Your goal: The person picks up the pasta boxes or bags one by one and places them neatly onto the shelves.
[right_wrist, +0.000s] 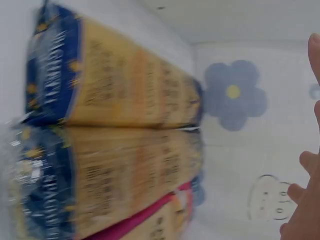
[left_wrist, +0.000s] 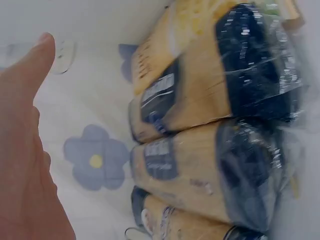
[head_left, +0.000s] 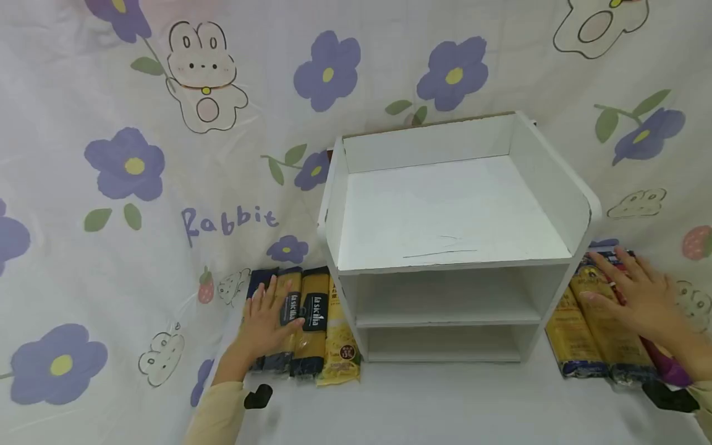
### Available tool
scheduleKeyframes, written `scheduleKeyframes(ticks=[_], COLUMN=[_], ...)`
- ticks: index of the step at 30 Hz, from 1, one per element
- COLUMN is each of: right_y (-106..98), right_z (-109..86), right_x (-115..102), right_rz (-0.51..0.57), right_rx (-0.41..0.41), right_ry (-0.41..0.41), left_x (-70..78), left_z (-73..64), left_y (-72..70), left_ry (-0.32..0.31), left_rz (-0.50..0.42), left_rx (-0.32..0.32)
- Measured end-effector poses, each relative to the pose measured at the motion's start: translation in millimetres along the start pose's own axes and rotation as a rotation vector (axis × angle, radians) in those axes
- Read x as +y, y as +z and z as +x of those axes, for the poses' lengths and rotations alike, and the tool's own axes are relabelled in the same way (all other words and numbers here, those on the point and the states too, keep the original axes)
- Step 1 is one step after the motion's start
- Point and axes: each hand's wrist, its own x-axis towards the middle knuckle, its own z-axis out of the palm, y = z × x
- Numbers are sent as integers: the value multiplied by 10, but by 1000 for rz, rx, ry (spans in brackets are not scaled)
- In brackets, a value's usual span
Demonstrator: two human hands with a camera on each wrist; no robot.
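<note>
On the left lies a row of spaghetti packs: two la sicilia packs with dark ends, one nearer the shelf and one beside it, plus another dark-ended pack at the outer side. A yellow pack lies closest to the shelf. My left hand is spread over the outer packs, fingers extended; the left wrist view shows its thumb raised apart from them. Across the shelf, my right hand spreads over more packs, among them two tan spaghetti packs with blue ends and a magenta-edged pack.
Between the two rows stands a white shelf unit with a walled top and two lower compartments. A white cloth printed with flowers and rabbits hangs behind. Both rows lie on a white tabletop.
</note>
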Motion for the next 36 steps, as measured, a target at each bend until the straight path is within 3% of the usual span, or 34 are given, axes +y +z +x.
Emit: scheduleKeyframes(ticks=[5,9,13,20,24,31,36], right_y=[-293,-633,-981,-1347,-1415,-1352,-1342], right_z=[24,49,82,177,244,277,267], right_x=[-130,-313,-537,-927,-1112,-1260,-1299], right_rz=[73,219,380,599,645,668,692], right_rx=[73,123,156,217,242,229,179], right_ry=[-9,-44,-99,-263,-332,-328,-261], left_x=[-103,-246,-414,-655,-780,-920,-950], left_z=[-53,-117,-187,-330,-373,-437,-442], left_y=[-182,-328,-364,-189,-60,125,212], left_ry=[-42,-60,-90,-162,-221,-341,-390], left_rz=[-148,-218,-317,-393,-380,-376,-335], left_rx=[22,30,41,14,-22,-115,-144])
